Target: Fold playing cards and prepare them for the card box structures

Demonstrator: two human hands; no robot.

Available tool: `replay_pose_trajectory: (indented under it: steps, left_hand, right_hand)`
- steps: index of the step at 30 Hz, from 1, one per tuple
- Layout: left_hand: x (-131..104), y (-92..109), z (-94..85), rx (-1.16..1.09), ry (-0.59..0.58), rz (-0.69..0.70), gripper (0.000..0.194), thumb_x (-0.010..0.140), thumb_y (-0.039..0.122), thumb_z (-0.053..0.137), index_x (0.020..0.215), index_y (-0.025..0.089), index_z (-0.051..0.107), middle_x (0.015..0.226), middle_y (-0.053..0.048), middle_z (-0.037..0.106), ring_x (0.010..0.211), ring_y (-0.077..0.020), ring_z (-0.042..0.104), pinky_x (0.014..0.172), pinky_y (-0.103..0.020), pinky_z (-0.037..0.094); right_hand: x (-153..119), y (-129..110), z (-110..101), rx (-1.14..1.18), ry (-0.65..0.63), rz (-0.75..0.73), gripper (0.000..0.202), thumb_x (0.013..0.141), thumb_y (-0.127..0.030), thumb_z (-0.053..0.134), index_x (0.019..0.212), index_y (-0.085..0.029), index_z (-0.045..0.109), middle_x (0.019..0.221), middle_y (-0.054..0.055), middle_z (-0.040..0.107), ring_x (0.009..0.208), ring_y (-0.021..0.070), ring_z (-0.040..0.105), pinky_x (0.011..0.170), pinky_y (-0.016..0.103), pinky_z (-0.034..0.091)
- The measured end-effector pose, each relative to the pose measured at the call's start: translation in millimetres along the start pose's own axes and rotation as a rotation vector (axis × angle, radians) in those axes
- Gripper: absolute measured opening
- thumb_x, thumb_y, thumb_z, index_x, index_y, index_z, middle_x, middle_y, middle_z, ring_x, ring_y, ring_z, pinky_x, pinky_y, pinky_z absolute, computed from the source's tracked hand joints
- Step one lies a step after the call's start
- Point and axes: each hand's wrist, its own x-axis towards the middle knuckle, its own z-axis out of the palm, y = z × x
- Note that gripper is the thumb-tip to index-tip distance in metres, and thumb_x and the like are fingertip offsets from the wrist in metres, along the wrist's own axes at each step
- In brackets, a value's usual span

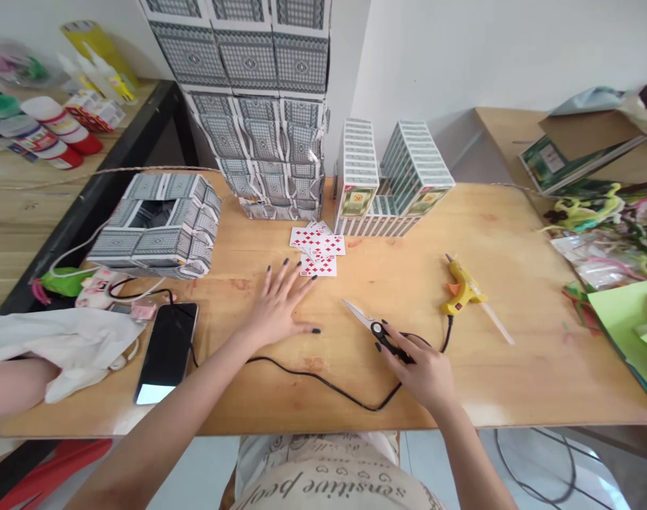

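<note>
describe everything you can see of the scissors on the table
The scissors are small, with pale metal blades and black handles joined at a round black pivot with a light centre. They lie flat on the wooden table, blades shut, tips pointing up and left toward the playing cards. The right hand covers the handles, its dark-nailed fingers resting on them. A black cord curves past close by.

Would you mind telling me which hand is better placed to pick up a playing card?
Left: the left hand lies flat beside the cards, while the right hand is on the scissors.
</note>
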Motion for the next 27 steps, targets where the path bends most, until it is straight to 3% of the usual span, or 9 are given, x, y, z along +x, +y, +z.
replay_pose_trajectory:
  steps: [4, 7, 12, 13, 15, 17, 19, 27]
  left_hand:
    - [11.7, -6.8, 2.0, 0.040, 0.068, -0.151, 0.077, 0.077, 0.063, 0.050, 0.141, 0.027, 0.026, 0.151, -0.011, 0.012, 0.138, -0.0366, 0.001, 0.107, -0.061, 0.006]
    - [23.4, -4.8, 0.8, 0.029, 0.114, -0.179, 0.064, 0.083, 0.050, 0.051, 0.139, 0.028, 0.029, 0.149, -0.011, 0.017, 0.138, -0.0359, 0.003, 0.107, -0.061, 0.009]
    - [22.1, 30.1, 0.5, -0.200, 0.215, -0.213, 0.044, 0.092, 0.019, 0.033, 0.136, 0.018, 0.033, 0.141, -0.012, 0.035, 0.138, -0.0249, 0.017, 0.111, -0.049, 0.021]
    - [21.0, 41.9, 1.5, -0.279, 0.222, -0.195, 0.042, 0.092, 0.019, 0.031, 0.133, 0.016, 0.035, 0.138, -0.012, 0.039, 0.136, -0.0227, 0.021, 0.111, -0.045, 0.026]
    - [21.1, 66.7, 5.3, -0.405, 0.147, -0.004, 0.038, 0.093, 0.023, 0.032, 0.128, 0.016, 0.041, 0.135, -0.009, 0.044, 0.135, -0.0199, 0.025, 0.110, -0.040, 0.030]
    - [24.8, 87.6, 11.0, -0.464, 0.097, 0.143, 0.039, 0.093, 0.032, 0.035, 0.128, 0.018, 0.043, 0.135, -0.008, 0.045, 0.134, -0.0202, 0.027, 0.111, -0.041, 0.029]
    - [30.7, 100.3, 17.9, -0.466, 0.069, 0.186, 0.042, 0.093, 0.038, 0.034, 0.127, 0.016, 0.044, 0.136, -0.009, 0.045, 0.133, -0.0215, 0.029, 0.111, -0.042, 0.027]
    - [40.6, 101.7, 33.4, -0.388, 0.051, 0.227, 0.054, 0.090, 0.047, 0.034, 0.123, 0.007, 0.050, 0.136, -0.014, 0.044, 0.132, -0.0236, 0.032, 0.111, -0.041, 0.026]
  right_hand:
    - [1.8, -3.9, 2.1, -0.005, -0.054, -0.043, 0.037, 0.087, -0.044, 0.046, 0.115, -0.026, 0.063, 0.077, 0.003, 0.067, 0.060, 0.0117, 0.062, 0.056, 0.020, 0.044]
    - [5.2, -11.0, 4.1, 0.004, -0.123, -0.137, 0.036, 0.088, -0.042, 0.046, 0.116, -0.026, 0.062, 0.076, 0.003, 0.067, 0.061, 0.0113, 0.062, 0.055, 0.020, 0.041]
    - [9.7, -20.6, 6.1, -0.045, -0.203, -0.298, 0.034, 0.090, -0.042, 0.043, 0.115, -0.028, 0.063, 0.066, 0.001, 0.063, 0.057, 0.0110, 0.059, 0.048, 0.021, 0.033]
    - [10.3, -21.0, 6.1, -0.044, -0.207, -0.311, 0.034, 0.090, -0.042, 0.043, 0.114, -0.028, 0.063, 0.065, 0.001, 0.062, 0.056, 0.0109, 0.059, 0.048, 0.021, 0.032]
    - [11.6, -20.4, 5.6, -0.031, -0.219, -0.321, 0.033, 0.090, -0.041, 0.043, 0.112, -0.028, 0.064, 0.066, 0.001, 0.063, 0.056, 0.0108, 0.059, 0.048, 0.022, 0.032]
    - [13.0, -18.7, 5.0, -0.009, -0.248, -0.327, 0.031, 0.090, -0.039, 0.043, 0.105, -0.028, 0.067, 0.069, 0.001, 0.065, 0.056, 0.0111, 0.060, 0.048, 0.022, 0.032]
    - [14.3, -17.4, 4.5, 0.012, -0.273, -0.327, 0.029, 0.090, -0.037, 0.043, 0.097, -0.028, 0.070, 0.072, 0.001, 0.066, 0.058, 0.0116, 0.061, 0.047, 0.022, 0.032]
    - [13.6, -20.3, 5.9, 0.020, -0.235, -0.301, 0.036, 0.091, -0.037, 0.039, 0.081, -0.024, 0.071, 0.071, 0.003, 0.066, 0.062, 0.0131, 0.062, 0.049, 0.022, 0.034]
